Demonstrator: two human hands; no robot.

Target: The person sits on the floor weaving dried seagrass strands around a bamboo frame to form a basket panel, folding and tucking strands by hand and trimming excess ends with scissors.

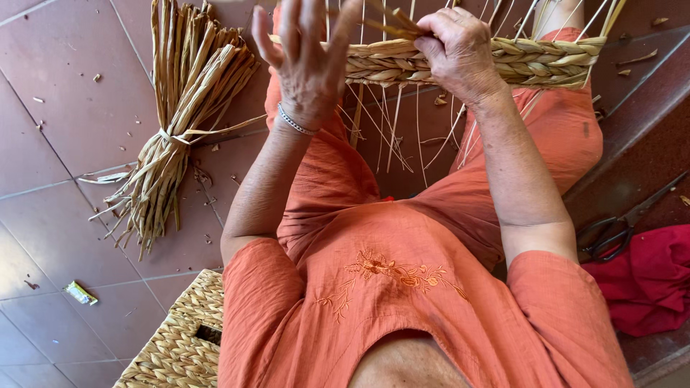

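A half-woven band of braided straw (503,61) is held across the knees of a person dressed in orange, seen from above, with thin pale stakes (392,126) left hanging below it toward the tiled floor (65,108). The right hand (456,50) is closed over the braid's upper edge, its fingers curled and pressed together around a few loose strands. The left hand (309,54) is raised just beside the braid's near end, palm outward, fingers spread and nothing gripped; whether a strand is touched cannot be told. The material is judged light, dry and springy, stiff along its length yet easily split or kinked if bent sharply, so a hold on the firm plaited rim is thought safer than on the slender stakes. A tied bundle of straw (180,115) is laid on the floor at the left, a woven basket (180,345) is seen below it, and scissors (618,230) rest beside a red cloth (647,280) at the right.
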